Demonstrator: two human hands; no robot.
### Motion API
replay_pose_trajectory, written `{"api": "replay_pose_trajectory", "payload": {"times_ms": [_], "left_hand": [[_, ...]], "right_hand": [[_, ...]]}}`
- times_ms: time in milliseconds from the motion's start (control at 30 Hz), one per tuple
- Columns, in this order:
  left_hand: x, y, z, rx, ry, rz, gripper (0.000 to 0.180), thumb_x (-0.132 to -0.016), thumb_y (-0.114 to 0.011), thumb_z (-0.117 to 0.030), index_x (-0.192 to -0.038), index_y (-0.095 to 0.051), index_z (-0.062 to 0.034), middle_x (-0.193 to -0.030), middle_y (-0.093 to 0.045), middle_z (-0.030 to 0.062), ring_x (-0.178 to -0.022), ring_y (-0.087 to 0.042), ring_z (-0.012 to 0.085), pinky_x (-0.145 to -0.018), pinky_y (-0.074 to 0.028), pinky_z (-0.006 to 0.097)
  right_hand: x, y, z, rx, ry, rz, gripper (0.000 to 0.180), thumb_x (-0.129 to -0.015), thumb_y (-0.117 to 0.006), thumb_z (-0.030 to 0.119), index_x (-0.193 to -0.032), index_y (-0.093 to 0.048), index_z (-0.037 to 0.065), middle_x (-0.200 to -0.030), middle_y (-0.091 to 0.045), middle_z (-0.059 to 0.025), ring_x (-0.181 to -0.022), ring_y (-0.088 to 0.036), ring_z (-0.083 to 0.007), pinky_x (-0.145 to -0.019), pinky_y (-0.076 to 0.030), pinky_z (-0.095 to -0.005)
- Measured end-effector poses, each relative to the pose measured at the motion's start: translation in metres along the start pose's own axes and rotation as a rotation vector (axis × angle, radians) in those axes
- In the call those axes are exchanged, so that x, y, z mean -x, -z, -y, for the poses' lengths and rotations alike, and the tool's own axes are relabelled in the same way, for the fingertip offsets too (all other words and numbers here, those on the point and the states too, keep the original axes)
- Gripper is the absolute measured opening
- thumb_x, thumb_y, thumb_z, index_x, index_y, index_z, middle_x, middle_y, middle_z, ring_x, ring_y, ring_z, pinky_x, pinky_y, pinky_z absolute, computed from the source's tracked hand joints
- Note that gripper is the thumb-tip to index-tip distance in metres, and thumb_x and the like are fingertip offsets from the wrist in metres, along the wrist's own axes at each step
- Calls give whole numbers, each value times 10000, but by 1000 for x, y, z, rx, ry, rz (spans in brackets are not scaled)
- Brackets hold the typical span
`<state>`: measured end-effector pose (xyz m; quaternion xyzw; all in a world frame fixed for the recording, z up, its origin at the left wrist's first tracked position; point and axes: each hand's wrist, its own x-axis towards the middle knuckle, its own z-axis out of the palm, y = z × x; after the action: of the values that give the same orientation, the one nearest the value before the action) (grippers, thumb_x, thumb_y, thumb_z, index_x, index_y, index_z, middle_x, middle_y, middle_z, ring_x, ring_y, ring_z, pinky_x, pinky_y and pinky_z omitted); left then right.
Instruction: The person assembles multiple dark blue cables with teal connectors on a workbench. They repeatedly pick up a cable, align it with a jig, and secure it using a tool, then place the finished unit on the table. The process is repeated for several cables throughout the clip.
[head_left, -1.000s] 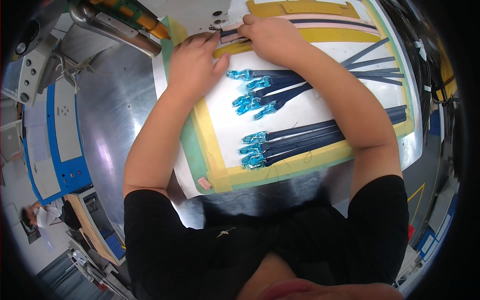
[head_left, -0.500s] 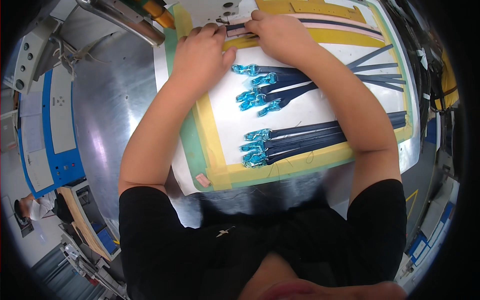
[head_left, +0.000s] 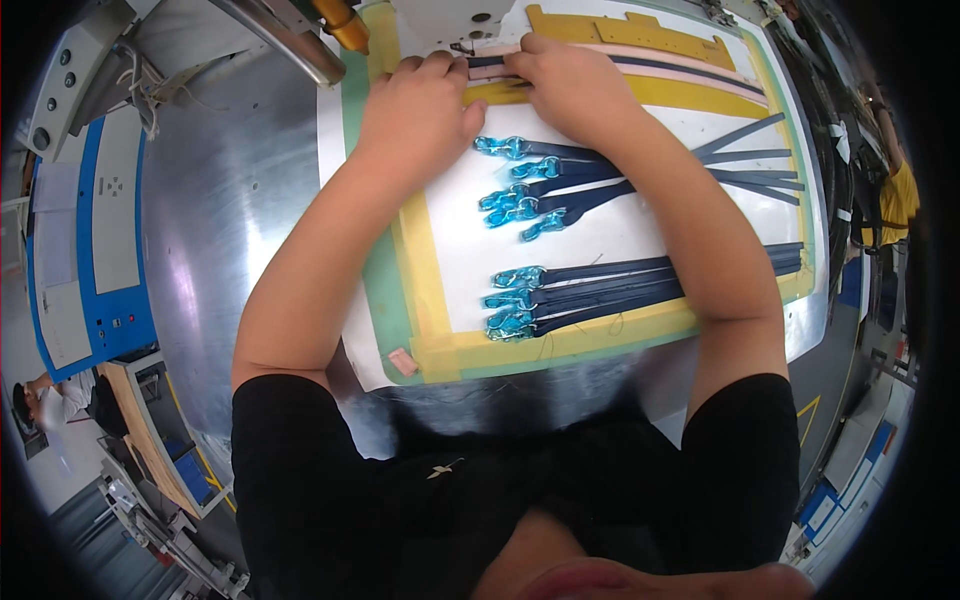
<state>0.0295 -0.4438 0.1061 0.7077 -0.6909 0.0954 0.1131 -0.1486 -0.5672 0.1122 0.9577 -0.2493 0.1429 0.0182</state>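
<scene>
A dark blue strap [head_left: 490, 62] lies along a pink strip [head_left: 490, 73] at the far edge of a white, tape-bordered board [head_left: 440, 240]. My left hand [head_left: 415, 112] presses its bent fingers at the strap's left end, with the thumb held apart. To its right, my right hand [head_left: 578, 92] pinches the same strap; its fingertips are partly hidden. Nearer me lie two groups of dark blue straps with blue-wrapped clips at their left ends: an upper group [head_left: 590, 188] partly under my right forearm, and a lower group [head_left: 610, 285].
A yellow slotted template [head_left: 630, 42] lies at the board's far side. Just beyond my left hand is a machine with a metal tube [head_left: 290, 48] and a brass-coloured part [head_left: 342, 25]. A blue-and-white panel [head_left: 110, 240] stands left. A small pink piece [head_left: 402, 361] lies at the board's near-left corner.
The whole view has shifted slightly. Both hands keep their places on the strap, with hardly any movement along it.
</scene>
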Motion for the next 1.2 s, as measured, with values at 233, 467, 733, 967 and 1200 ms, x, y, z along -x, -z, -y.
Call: {"api": "replay_pose_trajectory", "payload": {"times_ms": [233,467,733,967,1200], "left_hand": [[0,3,-3,-18,15,12,534,-963,-680,-367,-1355,-684,-5,-1308,-692,130,-1225,-638,323,-1037,-511,465],[1,6,-5,-24,33,29,536,-968,-672,-388,-1344,-688,-7,-1272,-706,121,-1218,-642,315,-1016,-512,462],[3,-4,-13,-28,45,-35,556,-967,-680,-450,-1315,-699,-17,-1210,-715,94,-1150,-657,280,-970,-496,434],[7,-3,-14,-53,39,-59,544,-963,-694,-444,-1294,-704,-12,-1164,-714,91,-1118,-658,271,-958,-484,431],[7,-3,-15,-57,-12,-91,479,-964,-701,-405,-1269,-715,-36,-1106,-719,87,-1048,-681,274,-901,-516,418]], "right_hand": [[1,-4,-3,-39,7,-16,288,-884,-638,75,-1145,-751,118,-1096,-685,-84,-990,-711,-334,-868,-575,-449],[-5,-1,2,41,95,-4,210,-916,-609,64,-1050,-770,73,-1096,-689,-90,-960,-734,-323,-832,-604,-434],[-2,5,2,22,102,44,224,-922,-578,75,-1083,-732,60,-1064,-704,-108,-956,-728,-341,-814,-590,-450],[-6,8,3,63,136,82,231,-931,-574,75,-1099,-731,58,-1071,-708,-113,-949,-732,-347,-823,-593,-447],[-3,7,4,57,149,44,187,-926,-596,69,-1015,-757,35,-1098,-713,-110,-946,-745,-309,-822,-614,-413]]}}
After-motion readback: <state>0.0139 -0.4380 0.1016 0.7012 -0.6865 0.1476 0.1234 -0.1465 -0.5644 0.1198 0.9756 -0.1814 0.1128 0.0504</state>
